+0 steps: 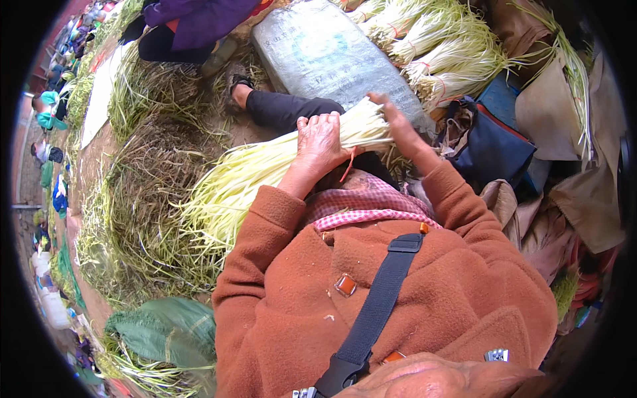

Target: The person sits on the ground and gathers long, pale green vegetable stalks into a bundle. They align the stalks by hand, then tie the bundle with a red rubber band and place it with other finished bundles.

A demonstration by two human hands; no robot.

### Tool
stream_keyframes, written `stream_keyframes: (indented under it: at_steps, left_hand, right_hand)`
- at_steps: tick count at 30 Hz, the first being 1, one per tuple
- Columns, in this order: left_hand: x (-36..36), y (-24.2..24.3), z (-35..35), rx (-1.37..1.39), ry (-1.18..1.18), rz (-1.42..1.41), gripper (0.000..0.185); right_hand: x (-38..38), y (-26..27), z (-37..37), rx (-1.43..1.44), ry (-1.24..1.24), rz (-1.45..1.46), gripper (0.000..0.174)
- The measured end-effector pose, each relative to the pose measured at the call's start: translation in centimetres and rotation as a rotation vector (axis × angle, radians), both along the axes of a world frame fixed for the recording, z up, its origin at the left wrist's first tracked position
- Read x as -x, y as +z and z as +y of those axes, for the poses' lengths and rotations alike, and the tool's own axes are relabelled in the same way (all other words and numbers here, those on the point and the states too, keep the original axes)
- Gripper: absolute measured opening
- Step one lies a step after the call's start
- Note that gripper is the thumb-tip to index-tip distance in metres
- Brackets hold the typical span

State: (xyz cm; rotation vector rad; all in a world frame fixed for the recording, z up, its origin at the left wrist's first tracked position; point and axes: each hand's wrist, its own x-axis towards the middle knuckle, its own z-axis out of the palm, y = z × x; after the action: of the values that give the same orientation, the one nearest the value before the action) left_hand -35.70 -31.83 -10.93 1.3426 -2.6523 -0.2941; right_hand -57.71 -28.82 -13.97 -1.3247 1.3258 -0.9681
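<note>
A thick bundle of pale yellow-green chives (254, 161) lies across my lap, white stem ends to the right and loose leaf tips fanning out to the left. My left hand (321, 139) is closed over its upper part near the stems. Beside the cut ends is my right hand (400, 127), blurred, with its fingers extended; it seems to touch the ends. From beneath the bundle by my left thumb hangs a red tie (350, 164). A pink checked cloth (368, 201) covers my lap under the bundle.
A wrapped, printed silvery block (333, 49) stands ahead, with several tied chive bundles (448, 54) to its right. Nearby sits a dark blue bag (492, 139). Heaped plant trimmings (154, 199) and a green sack (166, 328) are at left. A person in purple (199, 25) is close by.
</note>
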Motion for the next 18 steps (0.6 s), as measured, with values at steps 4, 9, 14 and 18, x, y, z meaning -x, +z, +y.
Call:
stream_keyframes:
  at_steps: [4,9,14,18]
  left_hand:
    - [-0.3,0.2,0.1,-0.019,-0.022,0.002,0.067]
    - [-0.3,-0.5,0.3,-0.044,-0.011,0.090,0.067]
    - [-0.5,-1.3,0.3,-0.014,-0.024,0.094,0.067]
    - [-0.8,-1.4,0.2,-0.015,-0.065,0.089,0.072]
  right_hand:
    - [-1.0,-1.1,-1.1,0.078,-0.370,-0.391,0.064]
    - [-1.6,1.3,-0.9,0.290,-0.138,0.225,0.050]
    - [-3.0,4.2,3.0,0.731,0.060,0.569,0.033]
    - [-5.3,3.7,4.9,0.717,0.308,0.624,0.026]
